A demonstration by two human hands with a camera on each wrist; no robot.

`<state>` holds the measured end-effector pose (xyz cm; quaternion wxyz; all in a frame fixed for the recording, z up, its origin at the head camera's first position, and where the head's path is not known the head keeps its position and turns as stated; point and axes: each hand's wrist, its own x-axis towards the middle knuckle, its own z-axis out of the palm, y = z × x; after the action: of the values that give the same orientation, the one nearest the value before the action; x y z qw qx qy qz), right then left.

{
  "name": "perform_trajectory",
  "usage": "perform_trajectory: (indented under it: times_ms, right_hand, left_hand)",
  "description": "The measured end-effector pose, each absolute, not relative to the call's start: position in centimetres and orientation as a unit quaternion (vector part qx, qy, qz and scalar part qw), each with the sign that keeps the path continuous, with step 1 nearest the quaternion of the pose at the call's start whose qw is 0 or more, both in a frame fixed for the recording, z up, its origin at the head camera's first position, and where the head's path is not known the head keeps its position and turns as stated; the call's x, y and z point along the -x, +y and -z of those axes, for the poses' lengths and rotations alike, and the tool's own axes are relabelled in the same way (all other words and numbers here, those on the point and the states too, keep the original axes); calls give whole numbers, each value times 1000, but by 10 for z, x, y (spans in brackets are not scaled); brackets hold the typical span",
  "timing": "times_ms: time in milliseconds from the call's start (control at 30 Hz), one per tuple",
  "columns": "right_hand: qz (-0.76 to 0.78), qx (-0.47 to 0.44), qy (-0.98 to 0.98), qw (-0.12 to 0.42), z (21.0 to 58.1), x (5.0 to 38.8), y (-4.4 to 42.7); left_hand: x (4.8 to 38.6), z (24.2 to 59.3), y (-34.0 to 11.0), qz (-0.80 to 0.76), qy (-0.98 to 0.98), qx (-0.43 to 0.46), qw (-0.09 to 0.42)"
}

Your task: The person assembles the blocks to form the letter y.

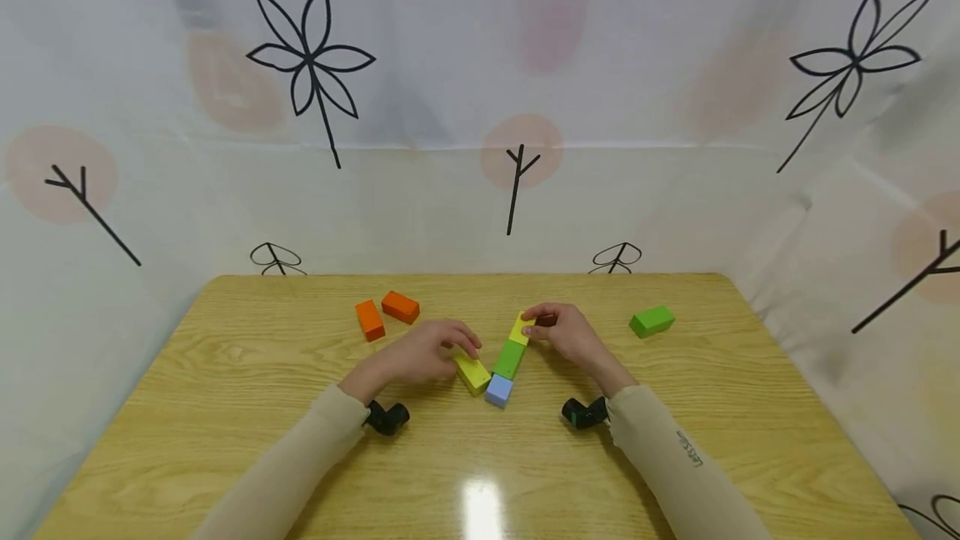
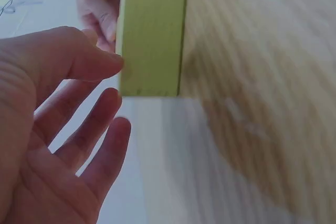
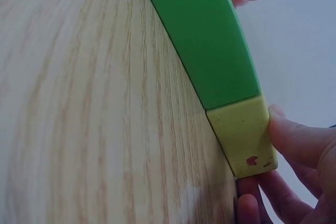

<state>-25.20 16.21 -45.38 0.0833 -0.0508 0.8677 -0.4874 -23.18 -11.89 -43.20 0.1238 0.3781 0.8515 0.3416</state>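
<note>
A blue cube (image 1: pixel 498 390), a green block (image 1: pixel 509 359) and a yellow block (image 1: pixel 522 328) lie end to end in a slanting row. My right hand (image 1: pixel 566 333) pinches the yellow block at the row's far end; in the right wrist view the thumb (image 3: pixel 299 137) presses its edge and the fingers reach its end face. A longer yellow block (image 1: pixel 473 374) lies slanted to the left, one end close to the blue cube. Over its other end is my left hand (image 1: pixel 431 350). In the left wrist view its thumb tip touches or nearly touches that block, the other fingers loosely extended.
Two orange blocks (image 1: pixel 370 320) lie at the back left of the wooden table (image 1: pixel 262 390). Another green block (image 1: pixel 652 321) sits at the back right. A pale patterned cloth (image 1: pixel 420 207) hangs behind the table. Black wrist cameras (image 1: pixel 387 418) are strapped under both wrists.
</note>
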Motion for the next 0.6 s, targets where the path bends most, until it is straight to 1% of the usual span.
perform_trajectory:
  times_ms: [100, 367, 433, 600]
  right_hand:
    - [485, 54, 869, 83, 455, 252, 163]
    - [485, 51, 869, 83, 455, 252, 163]
    - [484, 50, 870, 85, 454, 252, 163]
    - [484, 51, 869, 85, 455, 253, 162]
  left_hand:
    - [235, 431, -128, -357, 859, -354, 100]
    - [256, 433, -160, -351, 895, -276, 12]
    - [260, 434, -167, -342, 903, -261, 2]
    - [270, 432, -181, -321, 920, -223, -2]
